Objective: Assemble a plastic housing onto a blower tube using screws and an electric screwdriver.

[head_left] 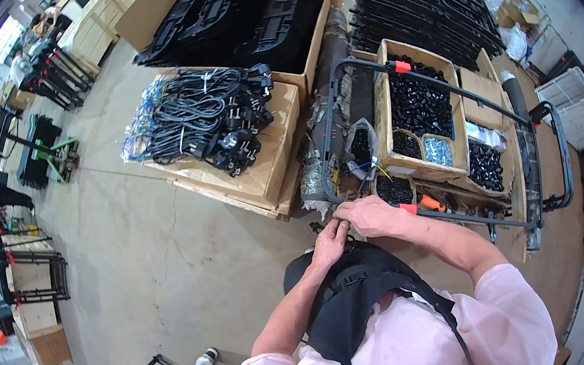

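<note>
both hands meet at the near left corner of a black tubular frame, which lies across open cardboard boxes of small black parts. the left hand comes up from below, its grip narrow, fingertips pinched at the frame's tube; what sits between them is too small to tell. the right hand lies over the same corner, grip curled around the tube just beside an orange clip. another orange clip sits on the frame's far edge. a bundle of black cables rests on a flat carton to the left, on the floor.
</note>
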Tool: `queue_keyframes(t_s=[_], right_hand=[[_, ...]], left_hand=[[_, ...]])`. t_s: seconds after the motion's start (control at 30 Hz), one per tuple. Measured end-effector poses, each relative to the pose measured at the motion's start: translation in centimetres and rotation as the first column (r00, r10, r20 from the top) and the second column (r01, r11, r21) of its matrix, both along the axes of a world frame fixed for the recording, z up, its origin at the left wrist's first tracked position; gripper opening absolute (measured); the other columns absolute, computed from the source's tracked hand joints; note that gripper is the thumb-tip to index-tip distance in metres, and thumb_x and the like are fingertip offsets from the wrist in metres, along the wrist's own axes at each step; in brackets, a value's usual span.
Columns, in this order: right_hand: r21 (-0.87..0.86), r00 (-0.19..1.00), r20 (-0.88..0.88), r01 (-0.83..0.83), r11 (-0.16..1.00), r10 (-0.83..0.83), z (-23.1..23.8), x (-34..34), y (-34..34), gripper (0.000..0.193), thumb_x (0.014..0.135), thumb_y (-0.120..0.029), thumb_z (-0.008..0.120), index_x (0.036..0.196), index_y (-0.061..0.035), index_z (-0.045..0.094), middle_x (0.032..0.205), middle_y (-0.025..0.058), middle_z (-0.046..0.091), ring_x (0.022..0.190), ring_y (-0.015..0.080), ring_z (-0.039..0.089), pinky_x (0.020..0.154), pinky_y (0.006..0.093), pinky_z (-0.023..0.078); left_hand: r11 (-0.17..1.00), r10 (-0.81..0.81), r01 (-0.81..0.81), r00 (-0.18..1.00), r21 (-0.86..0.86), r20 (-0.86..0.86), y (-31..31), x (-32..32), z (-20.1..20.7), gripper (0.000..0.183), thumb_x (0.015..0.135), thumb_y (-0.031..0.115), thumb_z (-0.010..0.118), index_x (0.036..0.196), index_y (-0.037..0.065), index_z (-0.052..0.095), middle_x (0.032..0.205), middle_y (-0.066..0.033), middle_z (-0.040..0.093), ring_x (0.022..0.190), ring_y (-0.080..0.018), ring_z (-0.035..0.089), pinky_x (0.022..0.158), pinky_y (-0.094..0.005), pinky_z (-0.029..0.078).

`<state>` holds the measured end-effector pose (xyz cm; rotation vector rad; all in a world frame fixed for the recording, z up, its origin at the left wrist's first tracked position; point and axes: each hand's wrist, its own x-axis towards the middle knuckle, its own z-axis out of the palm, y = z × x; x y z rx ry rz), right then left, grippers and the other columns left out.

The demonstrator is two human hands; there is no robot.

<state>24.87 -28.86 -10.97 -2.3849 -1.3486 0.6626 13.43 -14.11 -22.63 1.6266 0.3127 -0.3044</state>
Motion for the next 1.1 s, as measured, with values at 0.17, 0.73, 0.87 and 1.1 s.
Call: queue_keyframes(t_s=[0.17, 0.73, 0.87, 1.1], right_hand=[[-0.244, 0.964, 0.048, -0.241, 0.939, 0.26, 0.2, 1.9, 2.1, 0.026, 0.09, -0.018, 0.068, 0.112, -0.0046, 0.065, 0.112, 0.015, 0.071, 0.108, 0.0357, 0.072, 0.087, 0.0483, 0.059], [0.113, 0.994, -0.068, -0.075, 0.991, 0.083, -0.4, 2.3, -0.9, 0.019, 0.092, -0.014, 0.071, 0.105, -0.0008, 0.066, 0.104, 0.0187, 0.067, 0.103, 0.0397, 0.068, 0.087, 0.0492, 0.056], [0.198, 0.988, -0.026, -0.142, 0.97, 0.15, -0.2, 1.8, -0.6, 0.017, 0.092, -0.014, 0.071, 0.103, -0.0022, 0.066, 0.101, 0.0163, 0.065, 0.099, 0.0378, 0.068, 0.086, 0.0478, 0.055], [0.261, 0.978, 0.041, -0.21, 0.942, 0.207, -0.8, 2.1, -0.2, 0.016, 0.091, -0.014, 0.071, 0.103, -0.0034, 0.066, 0.098, 0.014, 0.062, 0.097, 0.0354, 0.066, 0.085, 0.0455, 0.055]], left_hand=[[0.998, -0.026, 0.023, 0.998, 0.052, 0.049, 1.1, -0.7, -0.1, 0.032, 0.107, 0.029, 0.053, 0.12, 0.0, 0.063, 0.11, -0.0228, 0.071, 0.103, -0.0353, 0.069, 0.092, -0.0445, 0.052], [0.987, -0.095, 0.094, 0.995, -0.132, -0.002, 2.2, -0.2, 3.5, 0.029, 0.105, 0.02, 0.05, 0.116, 0.0, 0.067, 0.101, -0.0105, 0.074, 0.1, -0.0211, 0.07, 0.092, -0.0357, 0.054], [0.985, -0.058, 0.055, 0.998, -0.166, -0.018, 2.0, -0.3, 2.4, 0.025, 0.104, 0.021, 0.053, 0.113, 0.003, 0.068, 0.09, -0.0008, 0.063, 0.083, -0.0109, 0.056, 0.078, -0.0285, 0.048], [0.961, -0.034, 0.001, 0.993, -0.277, -0.114, 1.8, -0.2, 2.3, 0.024, 0.105, 0.019, 0.054, 0.114, 0.004, 0.07, 0.091, 0.0026, 0.063, 0.082, -0.0083, 0.054, 0.076, -0.0259, 0.047]])
